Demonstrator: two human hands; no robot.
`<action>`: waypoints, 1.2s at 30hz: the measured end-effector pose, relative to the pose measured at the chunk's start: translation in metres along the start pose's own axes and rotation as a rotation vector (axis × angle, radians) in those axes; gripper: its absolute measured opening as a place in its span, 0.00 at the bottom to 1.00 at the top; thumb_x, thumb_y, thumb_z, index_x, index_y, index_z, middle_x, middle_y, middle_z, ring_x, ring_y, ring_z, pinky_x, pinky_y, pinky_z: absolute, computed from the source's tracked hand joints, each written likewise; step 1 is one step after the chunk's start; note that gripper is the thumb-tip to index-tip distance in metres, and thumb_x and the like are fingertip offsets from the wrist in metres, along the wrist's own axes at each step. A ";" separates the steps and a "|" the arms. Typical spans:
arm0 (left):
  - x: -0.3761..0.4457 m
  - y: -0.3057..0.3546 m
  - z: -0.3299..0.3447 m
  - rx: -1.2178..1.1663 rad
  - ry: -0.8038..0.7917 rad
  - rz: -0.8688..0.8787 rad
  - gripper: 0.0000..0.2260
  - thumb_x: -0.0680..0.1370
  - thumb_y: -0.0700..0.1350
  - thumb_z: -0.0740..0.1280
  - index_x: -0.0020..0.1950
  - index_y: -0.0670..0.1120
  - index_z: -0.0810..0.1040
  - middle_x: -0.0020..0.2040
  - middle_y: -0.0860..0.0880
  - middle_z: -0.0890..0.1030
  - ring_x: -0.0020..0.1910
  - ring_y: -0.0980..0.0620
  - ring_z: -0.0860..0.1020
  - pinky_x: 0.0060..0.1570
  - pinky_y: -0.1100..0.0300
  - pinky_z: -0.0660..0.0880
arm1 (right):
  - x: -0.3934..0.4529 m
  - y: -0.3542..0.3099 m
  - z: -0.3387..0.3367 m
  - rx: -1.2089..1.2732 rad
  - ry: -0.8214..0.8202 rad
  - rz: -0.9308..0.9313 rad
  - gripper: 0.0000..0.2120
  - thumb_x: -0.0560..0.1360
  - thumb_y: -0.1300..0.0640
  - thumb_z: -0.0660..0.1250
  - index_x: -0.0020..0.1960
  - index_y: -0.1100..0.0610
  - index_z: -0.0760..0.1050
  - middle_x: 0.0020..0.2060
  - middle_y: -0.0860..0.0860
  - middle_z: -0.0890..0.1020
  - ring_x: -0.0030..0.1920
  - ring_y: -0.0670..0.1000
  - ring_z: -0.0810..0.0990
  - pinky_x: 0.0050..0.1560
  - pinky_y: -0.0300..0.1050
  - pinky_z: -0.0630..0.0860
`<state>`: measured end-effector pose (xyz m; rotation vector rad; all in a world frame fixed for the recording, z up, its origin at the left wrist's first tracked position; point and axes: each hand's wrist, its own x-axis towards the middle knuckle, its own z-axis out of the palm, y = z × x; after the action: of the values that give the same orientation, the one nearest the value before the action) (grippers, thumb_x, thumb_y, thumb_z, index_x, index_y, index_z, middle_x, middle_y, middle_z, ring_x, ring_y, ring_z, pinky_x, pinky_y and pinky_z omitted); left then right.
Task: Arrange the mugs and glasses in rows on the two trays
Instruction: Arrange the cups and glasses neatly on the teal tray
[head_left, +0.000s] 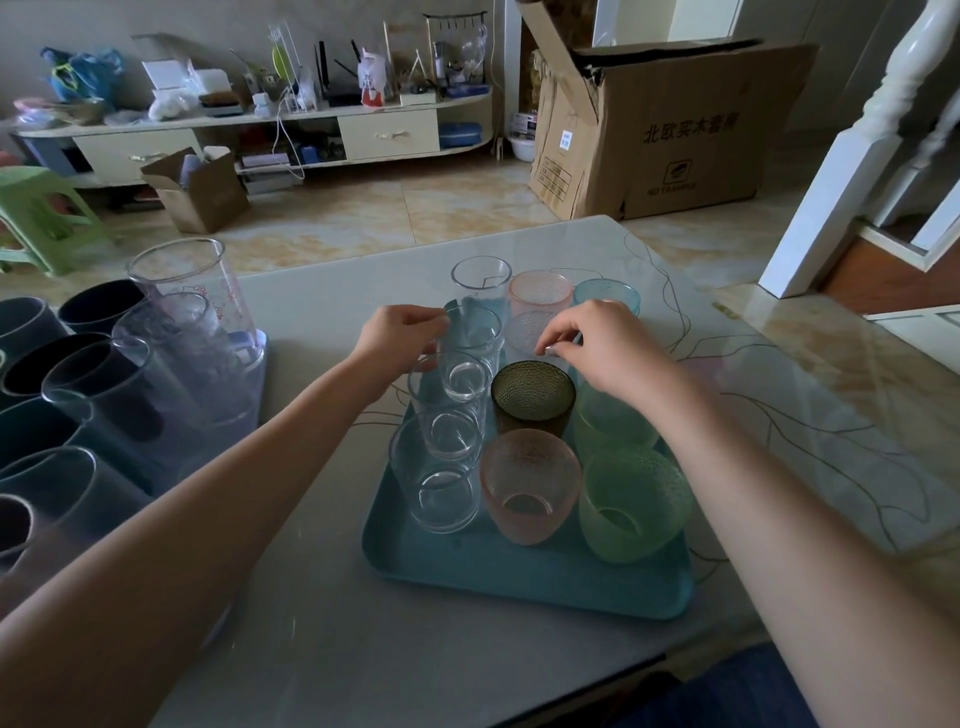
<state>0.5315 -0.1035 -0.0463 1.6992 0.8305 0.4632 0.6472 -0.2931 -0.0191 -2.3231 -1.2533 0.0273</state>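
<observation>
A teal tray (524, 582) on the table holds glasses in three rows: clear ones on the left, a pink glass (530, 483) and a dark glass (533, 395) in the middle, green ones (636, 499) on the right. My left hand (397, 340) grips a clear glass (475, 332) in the left row from its left side. My right hand (597, 345) pinches the rim of a pale textured glass (530, 330) in the middle row. A second tray (254, 364) at the left carries dark mugs (98, 306) and tall clear glasses (192, 280).
The table's near edge runs below the teal tray, and bare tabletop lies to its right. Beyond the table are a big cardboard box (670, 124), a cluttered low cabinet (260, 135), a green stool (36, 218) and a white stair post (857, 145).
</observation>
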 end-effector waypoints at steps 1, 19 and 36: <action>0.000 -0.001 0.000 -0.003 -0.002 -0.001 0.12 0.75 0.43 0.69 0.58 0.43 0.80 0.51 0.45 0.83 0.44 0.50 0.81 0.39 0.61 0.82 | 0.001 0.000 0.000 0.002 -0.002 0.002 0.07 0.75 0.60 0.67 0.46 0.52 0.84 0.39 0.49 0.83 0.38 0.46 0.75 0.42 0.37 0.67; 0.043 0.040 0.020 0.064 0.041 0.062 0.19 0.77 0.55 0.63 0.64 0.47 0.74 0.55 0.48 0.78 0.52 0.47 0.77 0.58 0.50 0.76 | 0.038 0.067 -0.017 -0.015 0.323 0.419 0.07 0.77 0.55 0.63 0.51 0.54 0.79 0.44 0.53 0.80 0.41 0.54 0.74 0.36 0.41 0.67; 0.069 0.033 0.024 0.384 0.108 0.121 0.06 0.74 0.42 0.62 0.42 0.45 0.79 0.30 0.47 0.72 0.25 0.52 0.70 0.31 0.62 0.73 | 0.045 0.066 -0.004 0.214 0.201 0.615 0.12 0.77 0.59 0.59 0.49 0.66 0.78 0.46 0.63 0.80 0.50 0.63 0.78 0.47 0.49 0.74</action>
<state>0.6033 -0.0733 -0.0293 2.1021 0.9420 0.5044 0.7258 -0.2893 -0.0345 -2.3574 -0.3876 0.1248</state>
